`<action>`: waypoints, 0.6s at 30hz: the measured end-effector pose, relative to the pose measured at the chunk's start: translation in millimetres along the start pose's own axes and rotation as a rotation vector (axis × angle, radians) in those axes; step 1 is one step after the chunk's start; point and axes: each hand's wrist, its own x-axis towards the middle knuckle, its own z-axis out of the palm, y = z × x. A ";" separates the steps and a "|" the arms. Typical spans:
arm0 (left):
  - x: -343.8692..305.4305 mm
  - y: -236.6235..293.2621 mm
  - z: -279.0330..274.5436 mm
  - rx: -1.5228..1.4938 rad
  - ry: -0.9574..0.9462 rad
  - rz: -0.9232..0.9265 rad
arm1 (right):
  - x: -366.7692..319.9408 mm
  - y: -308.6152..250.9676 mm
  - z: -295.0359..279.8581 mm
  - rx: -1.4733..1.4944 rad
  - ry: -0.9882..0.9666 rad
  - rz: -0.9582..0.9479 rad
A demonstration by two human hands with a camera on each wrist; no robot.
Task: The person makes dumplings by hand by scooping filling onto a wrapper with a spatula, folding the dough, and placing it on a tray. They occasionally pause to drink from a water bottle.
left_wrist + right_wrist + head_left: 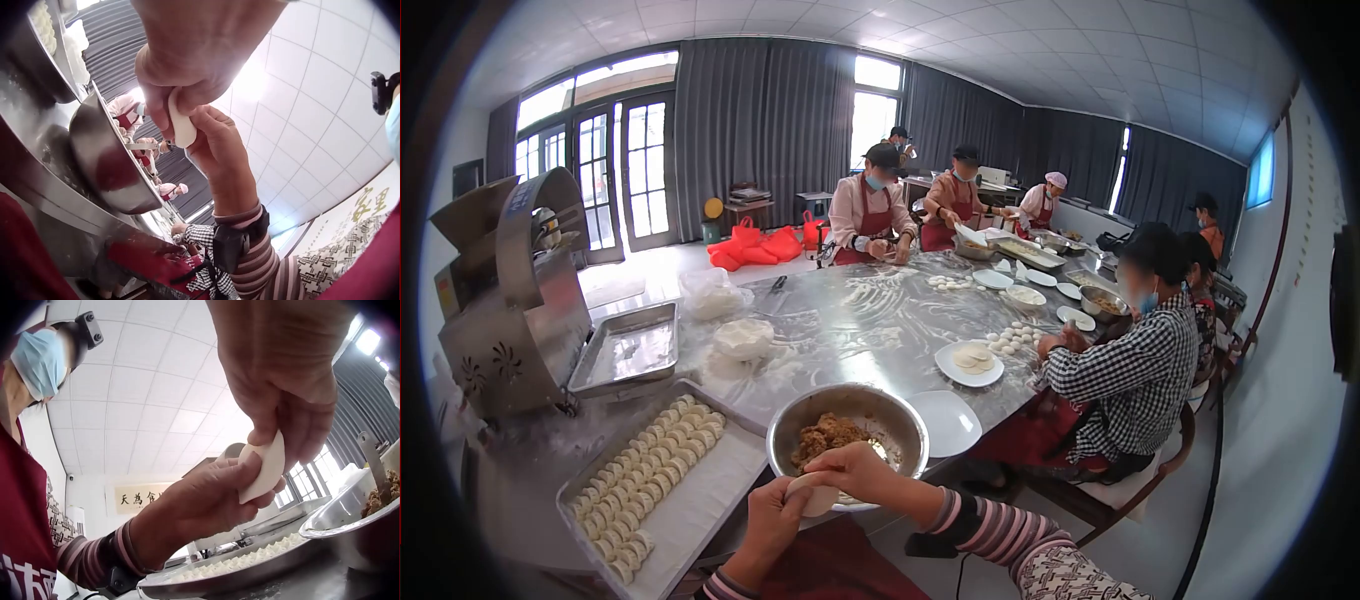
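A pale, folded dumpling (814,499) is held between both hands, just over the near rim of a steel bowl (776,455). My left hand (772,522) pinches it from the left, its thumb lying along the dough in the right wrist view. From the other side, my right hand (862,474) pinches its upper edge with thumb and fingers. In the right wrist view the dumpling (269,467) appears as a half-moon. Brown minced filling (832,440) sits in the bowl, and a metal utensil handle (370,456) stands up out of it.
Left of the bowl lies a tray (700,500) with rows of finished dumplings (645,470). Beyond it are a deeper metal tray (632,350) and a steel machine (520,300). Right of the bowl is a white plate (948,424). Other people work around the floury table (830,310).
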 end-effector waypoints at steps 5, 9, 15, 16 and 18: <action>0.1 -2.5 1.7 -0.133 -0.044 -0.039 | -5.0 -7.0 -9.0 -0.097 -0.098 0.204; -3.2 6.2 2.5 -0.114 -0.042 -0.033 | -6.8 -13.2 -7.7 -0.065 -0.111 0.192; -4.9 -13.9 -0.2 -0.118 -0.103 -0.044 | -13.2 -4.3 -3.0 0.009 -0.124 0.217; -7.6 -12.7 1.0 -0.119 -0.101 -0.046 | -13.8 0.1 -0.4 -0.053 -0.038 0.141; -15.1 -4.2 4.3 -0.284 0.065 -0.209 | -12.3 -1.4 0.0 -0.117 0.043 0.063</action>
